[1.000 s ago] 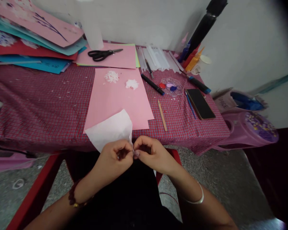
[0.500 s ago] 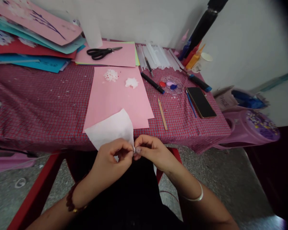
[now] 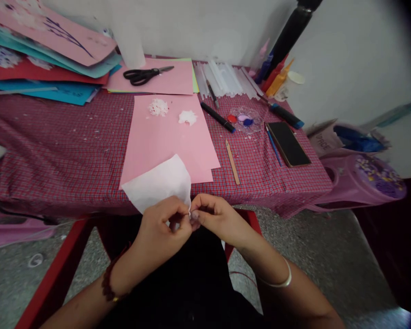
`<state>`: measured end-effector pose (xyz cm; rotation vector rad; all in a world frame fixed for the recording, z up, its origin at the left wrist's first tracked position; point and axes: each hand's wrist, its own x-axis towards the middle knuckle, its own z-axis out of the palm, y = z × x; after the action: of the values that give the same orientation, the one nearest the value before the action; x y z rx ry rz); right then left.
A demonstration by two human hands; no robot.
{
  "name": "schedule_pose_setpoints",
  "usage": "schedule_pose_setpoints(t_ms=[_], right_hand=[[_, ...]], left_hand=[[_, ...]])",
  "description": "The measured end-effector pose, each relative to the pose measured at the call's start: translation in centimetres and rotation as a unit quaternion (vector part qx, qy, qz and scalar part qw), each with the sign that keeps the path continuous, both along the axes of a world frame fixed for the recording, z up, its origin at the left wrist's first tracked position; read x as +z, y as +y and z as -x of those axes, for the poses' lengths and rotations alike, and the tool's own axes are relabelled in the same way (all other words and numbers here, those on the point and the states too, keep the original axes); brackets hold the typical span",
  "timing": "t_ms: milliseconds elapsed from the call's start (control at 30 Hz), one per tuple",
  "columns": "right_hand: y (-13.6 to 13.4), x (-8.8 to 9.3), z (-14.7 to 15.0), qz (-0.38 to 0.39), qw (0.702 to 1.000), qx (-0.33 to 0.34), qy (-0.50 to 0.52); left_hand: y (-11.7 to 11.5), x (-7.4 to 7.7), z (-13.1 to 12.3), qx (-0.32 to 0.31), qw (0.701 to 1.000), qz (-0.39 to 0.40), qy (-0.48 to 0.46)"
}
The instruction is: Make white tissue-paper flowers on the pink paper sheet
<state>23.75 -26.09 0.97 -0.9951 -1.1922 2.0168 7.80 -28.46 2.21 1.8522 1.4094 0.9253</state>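
A sheet of white tissue paper [image 3: 164, 183] lies slantwise over the table's front edge, its far part on pink paper [image 3: 167, 141]. My left hand [image 3: 167, 221] pinches the near right corner of this sheet between thumb and fingers. Right beside it, my right hand [image 3: 210, 217] is closed on the same corner, thumb against forefinger, and the fingertips of both hands meet. The bit of tissue between them is mostly hidden. Farther up the pink paper sit two crumpled white tissue clumps, a red-speckled one [image 3: 158, 107] and a plain one [image 3: 187, 117].
Black scissors [image 3: 142, 76] rest on stacked coloured paper behind. To the right are a black marker [image 3: 217, 117], a wooden stick [image 3: 232, 162], a paint palette [image 3: 245, 119], a phone [image 3: 287, 144] and glue sticks [image 3: 222, 80]. Painted sheets [image 3: 61, 41] are piled at the back left.
Both hands stay at the tissue corner, with only slight finger movement. The whole view has shifted a little.
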Motion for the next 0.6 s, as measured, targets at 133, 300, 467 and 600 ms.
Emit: schedule_pose_setpoints(t_ms=[133, 300, 467, 600], right_hand=[[0.1, -0.9, -0.1, 0.075, 0.995, 0.006, 0.069], [0.1, -1.4, -0.2, 0.115, 0.988, -0.003, 0.108], [0.1, -1.1, -0.2, 0.087, 0.992, -0.004, 0.088], [0.1, -0.8, -0.2, 0.038, 0.998, 0.009, 0.042]], left_hand=[[0.4, 0.1, 0.4, 0.002, 0.976, 0.172, -0.132], [0.2, 0.4, 0.6, 0.010, 0.960, 0.209, -0.186], [-0.1, 0.5, 0.3, 0.006, 0.974, 0.184, -0.130], [0.0, 0.1, 0.2, 0.020, 0.981, 0.165, -0.101]])
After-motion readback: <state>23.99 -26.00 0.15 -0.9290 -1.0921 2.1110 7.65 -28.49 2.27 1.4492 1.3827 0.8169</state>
